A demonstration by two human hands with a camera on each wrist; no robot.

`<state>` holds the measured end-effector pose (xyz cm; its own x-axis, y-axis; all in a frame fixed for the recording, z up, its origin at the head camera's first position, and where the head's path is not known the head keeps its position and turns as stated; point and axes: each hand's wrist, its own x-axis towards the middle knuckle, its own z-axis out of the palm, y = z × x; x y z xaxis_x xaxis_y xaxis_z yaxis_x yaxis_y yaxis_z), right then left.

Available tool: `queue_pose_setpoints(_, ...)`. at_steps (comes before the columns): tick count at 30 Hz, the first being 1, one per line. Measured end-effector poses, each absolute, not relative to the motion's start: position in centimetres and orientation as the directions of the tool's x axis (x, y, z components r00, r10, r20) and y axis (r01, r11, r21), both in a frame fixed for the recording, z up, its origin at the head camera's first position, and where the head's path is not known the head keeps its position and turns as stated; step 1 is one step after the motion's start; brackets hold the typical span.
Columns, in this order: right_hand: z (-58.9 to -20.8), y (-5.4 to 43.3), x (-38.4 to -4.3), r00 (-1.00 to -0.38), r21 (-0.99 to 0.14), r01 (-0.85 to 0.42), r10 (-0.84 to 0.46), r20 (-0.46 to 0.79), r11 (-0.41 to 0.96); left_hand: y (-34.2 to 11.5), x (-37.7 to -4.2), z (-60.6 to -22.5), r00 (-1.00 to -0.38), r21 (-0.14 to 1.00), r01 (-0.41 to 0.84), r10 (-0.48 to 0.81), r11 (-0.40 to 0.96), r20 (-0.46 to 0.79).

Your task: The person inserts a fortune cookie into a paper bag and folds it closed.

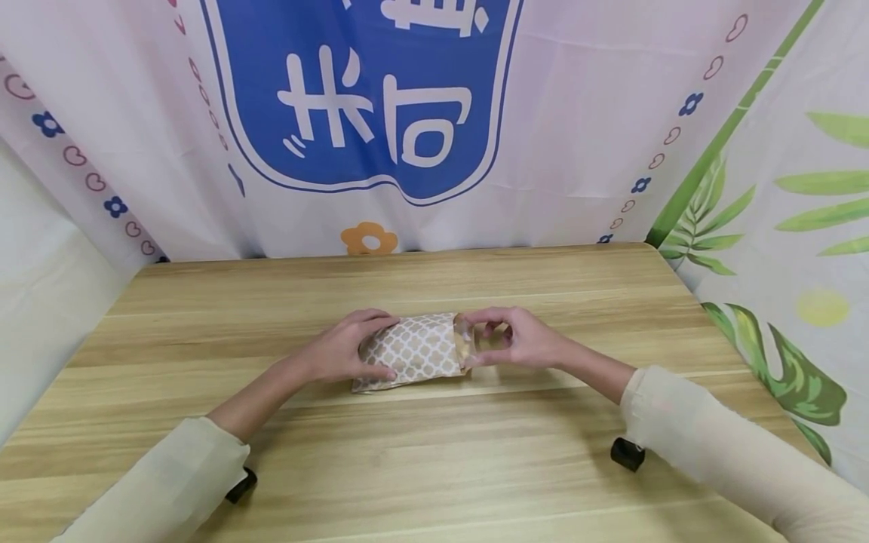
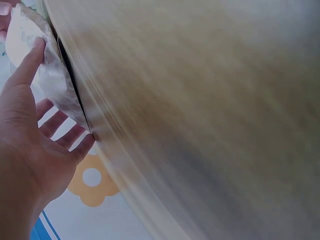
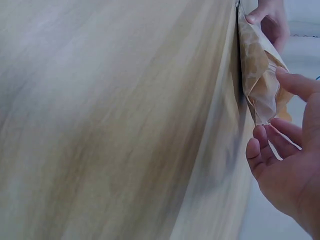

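Note:
A tan paper bag (image 1: 422,348) with a white lattice pattern lies on its side on the wooden table, its mouth facing right. My left hand (image 1: 342,345) grips its left end, thumb on the near side and fingers along the far side. A clear plastic pouch (image 3: 265,97) sticks out of the mouth; its contents are too unclear to name. At that mouth my right hand (image 1: 532,341) holds the plastic, thumb at one edge and fingertips at the other. The left wrist view shows my left thumb pressed on the bag (image 2: 52,75).
The wood-grain table (image 1: 434,467) reaches back to a printed curtain (image 1: 557,151) with a blue sign and an orange flower. Leaf-patterned cloth (image 1: 808,302) hangs at the right. Black devices (image 1: 627,454) sit under both sleeves near the wrists.

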<state>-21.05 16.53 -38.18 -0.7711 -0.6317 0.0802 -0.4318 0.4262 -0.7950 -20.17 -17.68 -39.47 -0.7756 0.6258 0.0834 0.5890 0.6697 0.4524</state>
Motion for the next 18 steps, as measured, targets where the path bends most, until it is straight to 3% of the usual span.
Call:
queue_pose_setpoints(10,-38.39,16.53,-20.99,-0.792,-0.752,-0.442,-0.607,0.07,0.49,-17.68,-20.21,-39.51,-0.774,0.445,0.594,0.627,0.67,0.089)
queue_pose_setpoints(18,-38.55,16.41,-21.22,-0.791,-0.802,-0.394,-0.61,0.048,0.448,-17.7,-20.18,-39.45,-0.776,0.453,0.588,0.625,0.67,0.084)
